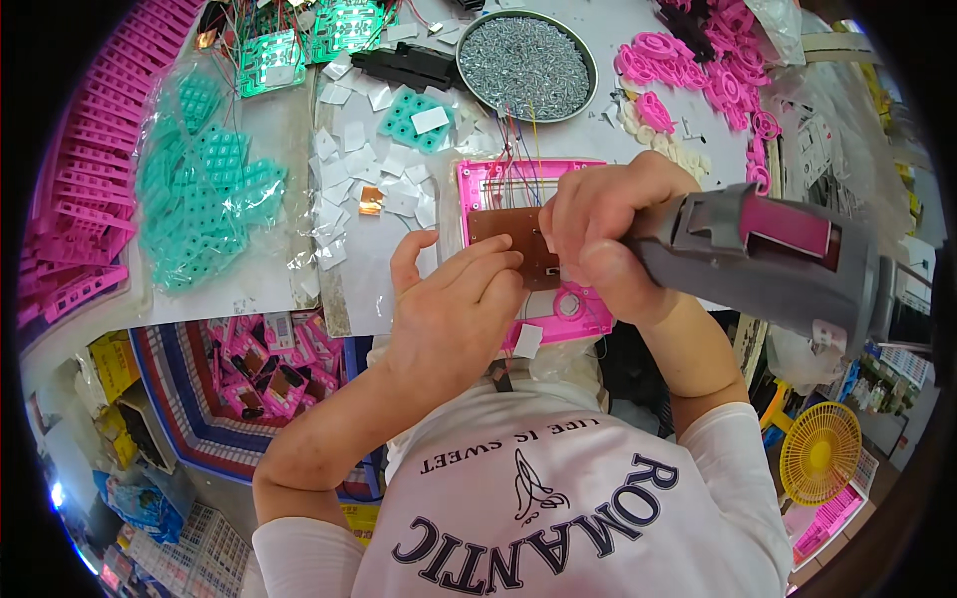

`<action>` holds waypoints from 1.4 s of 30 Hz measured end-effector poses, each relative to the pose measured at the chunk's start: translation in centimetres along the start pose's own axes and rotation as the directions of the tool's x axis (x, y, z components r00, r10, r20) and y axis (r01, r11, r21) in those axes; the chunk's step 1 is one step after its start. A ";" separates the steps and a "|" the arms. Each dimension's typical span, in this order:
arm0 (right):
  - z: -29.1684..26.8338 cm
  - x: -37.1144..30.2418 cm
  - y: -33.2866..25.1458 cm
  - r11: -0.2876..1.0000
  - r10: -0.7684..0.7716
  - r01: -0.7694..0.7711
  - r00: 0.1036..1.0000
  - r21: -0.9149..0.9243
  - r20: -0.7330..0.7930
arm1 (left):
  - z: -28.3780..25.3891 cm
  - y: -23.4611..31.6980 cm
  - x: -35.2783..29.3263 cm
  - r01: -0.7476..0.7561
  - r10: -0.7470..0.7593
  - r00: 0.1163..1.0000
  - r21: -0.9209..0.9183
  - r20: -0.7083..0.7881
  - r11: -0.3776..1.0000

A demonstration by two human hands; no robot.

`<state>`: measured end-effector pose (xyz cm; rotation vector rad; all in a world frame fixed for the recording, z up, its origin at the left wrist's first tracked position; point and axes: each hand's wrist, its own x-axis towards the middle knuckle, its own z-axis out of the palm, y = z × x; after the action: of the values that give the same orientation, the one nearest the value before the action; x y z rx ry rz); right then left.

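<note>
A pink plastic casing (588, 317) lies in front of me on the table, with a brown circuit board (501, 231) seated in it. Thin red, blue and yellow wires run from the board toward the far side. My left hand (449, 314) rests its outstretched fingertips on the board's left part, thumb held apart. Over the board's right edge, my right hand (618, 224) is closed around the nose of a grey electric screwdriver (797, 264), whose body extends to the right. My right fingers hide its tip. A small white pad (528, 341) sits at the casing's near edge.
Beyond the casing stands a round tray of small screws (523, 68). Left are white pads (349, 189), teal rubber keypads (214, 189) in plastic and stacked pink casings (115, 120); green circuit boards (271, 62) lie farther back. Pink parts (663, 60) fill the far right. Below-left is a basket (189, 399).
</note>
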<state>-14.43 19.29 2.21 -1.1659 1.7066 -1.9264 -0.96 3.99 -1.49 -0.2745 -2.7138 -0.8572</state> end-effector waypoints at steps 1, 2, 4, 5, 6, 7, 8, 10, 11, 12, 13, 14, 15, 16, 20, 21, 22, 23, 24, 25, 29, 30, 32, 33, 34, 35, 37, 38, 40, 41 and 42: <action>0.0 0.1 0.0 1.000 0.002 -0.001 1.000 0.007 0.000 | -0.1 0.0 0.2 0.016 -0.016 1.000 -0.024 -0.005 1.000; 0.0 0.2 -0.1 0.999 0.019 -0.018 1.000 0.043 -0.015 | -0.2 0.0 0.3 0.030 -0.031 0.999 -0.049 -0.008 0.998; 0.2 0.8 -1.6 0.983 0.015 -0.005 0.998 0.183 -0.057 | 0.0 -0.4 0.5 0.025 -0.030 0.998 -0.097 -0.055 0.995; 0.3 1.0 -2.4 0.967 0.016 0.004 0.997 0.253 -0.080 | 0.1 -0.5 0.5 0.027 -0.037 0.996 -0.123 -0.075 0.992; 0.0 1.5 -3.5 0.954 -0.002 0.011 1.000 0.299 -0.030 | 0.1 -0.5 0.7 0.047 -0.060 0.995 -0.157 -0.080 0.987; 0.4 1.6 -4.0 0.949 0.018 -0.004 0.999 0.314 -0.043 | 0.2 -0.6 1.1 0.062 -0.080 0.993 -0.187 -0.086 0.980; 1.0 1.6 -4.5 0.942 0.047 -0.025 0.997 0.333 -0.057 | 0.2 -0.7 1.3 0.077 -0.099 0.991 -0.217 -0.091 0.973; 1.8 1.2 -5.2 0.932 0.110 -0.070 0.990 0.356 -0.092 | 0.2 -0.7 1.3 0.091 -0.111 0.991 -0.239 -0.075 0.967; 1.8 1.2 -5.2 0.932 0.122 -0.080 0.988 0.354 -0.097 | 0.2 -0.7 1.4 0.096 -0.116 0.991 -0.251 -0.066 0.963; 1.7 1.1 -5.2 0.932 0.133 -0.090 0.986 0.351 -0.101 | 0.2 -0.7 1.5 0.084 -0.106 0.991 -0.250 -0.078 0.965; 1.5 1.0 -5.1 0.934 0.127 -0.090 0.988 0.347 -0.088 | 0.2 -0.8 1.6 0.077 -0.102 0.991 -0.247 -0.088 0.966; 1.5 1.0 -5.1 0.932 0.132 -0.094 0.987 0.349 -0.087 | 0.2 -0.9 1.7 0.071 -0.098 0.990 -0.244 -0.097 0.967; 1.5 1.0 -5.0 0.931 0.136 -0.098 0.987 0.353 -0.086 | 0.2 -1.1 1.8 0.046 -0.068 0.992 -0.204 -0.104 0.978; 1.5 1.0 -5.0 0.927 0.150 -0.106 0.984 0.360 -0.099 | 0.2 -1.2 2.1 0.018 -0.037 0.993 -0.165 -0.110 0.986; 0.6 0.9 -4.6 0.925 0.142 -0.096 0.985 0.368 -0.100 | -2.2 -2.8 6.2 -0.161 0.196 0.964 -0.195 0.179 0.968; 0.5 0.8 -4.3 0.923 0.146 -0.100 0.984 0.371 -0.099 | -2.4 -4.6 7.5 -0.148 0.188 0.978 -0.326 0.095 0.934; 0.8 0.7 -4.3 0.919 0.168 -0.118 0.980 0.376 -0.104 | -2.5 -6.4 9.3 -0.144 0.168 0.986 -0.449 0.012 0.882; 1.2 0.5 -4.0 0.917 0.169 -0.115 0.979 0.381 -0.111 | -3.2 -7.0 12.1 0.010 0.010 0.998 -0.355 0.055 0.935; 1.7 0.5 -3.7 0.912 0.166 -0.110 0.980 0.394 -0.109 | -3.9 -7.6 14.6 0.173 -0.160 0.984 -0.240 0.074 0.955; 2.3 0.5 -3.5 0.908 0.163 -0.108 0.981 0.405 -0.105 | -2.4 -8.9 15.9 0.056 -0.052 0.995 0.047 -0.085 0.997; 2.6 -0.3 -2.8 0.907 0.129 -0.108 0.991 0.406 -0.024 | 2.7 -10.6 18.7 -0.035 -0.017 0.994 0.456 0.110 0.889; 2.5 -0.5 -2.6 0.903 0.121 -0.113 0.993 0.414 0.007 | 2.9 -10.6 19.0 -0.045 -0.005 0.993 0.427 0.116 0.903; 2.5 -0.7 -3.0 0.905 0.155 -0.152 0.988 0.398 0.024 | 2.7 -10.4 19.2 -0.052 0.001 0.992 0.407 0.125 0.912; 2.5 -0.9 -3.2 0.904 0.173 -0.171 0.984 0.392 0.032 | 2.7 -10.4 19.3 -0.046 -0.008 0.992 0.419 0.126 0.907; 2.6 -0.9 -3.2 0.906 0.167 -0.168 0.985 0.389 0.038 | 2.5 -10.6 19.3 -0.036 -0.020 0.992 0.435 0.124 0.900; 2.7 -0.8 -3.1 0.911 0.153 -0.157 0.987 0.382 0.040 | 2.6 -10.7 19.2 -0.036 -0.013 0.994 0.430 0.110 0.902; 3.0 -0.7 -3.0 0.923 0.122 -0.127 0.992 0.363 0.038 | 2.7 -10.5 19.1 -0.039 0.005 0.997 0.421 0.081 0.906; 3.0 -0.8 -2.8 0.937 0.093 -0.106 0.994 0.334 0.055 | 2.4 -10.3 19.1 -0.010 -0.020 0.997 0.400 0.071 0.916; 3.0 -0.9 -2.4 0.963 0.027 -0.057 0.993 0.262 0.116 | 1.1 -9.6 18.8 0.052 -0.074 0.996 0.358 0.049 0.932; 3.2 -0.9 -2.0 0.969 -0.008 -0.024 0.992 0.247 0.128 | 0.0 -9.1 18.3 0.080 -0.084 0.996 0.306 -0.002 0.949; 3.2 -0.8 -1.6 0.973 -0.046 0.012 0.989 0.231 0.141 | -1.3 -8.5 17.5 0.107 -0.096 0.994 0.254 -0.054 0.961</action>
<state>-11.08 18.09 3.28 -1.2149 1.3583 -1.9426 -19.42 -1.95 0.60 -0.0621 -2.7803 -0.5200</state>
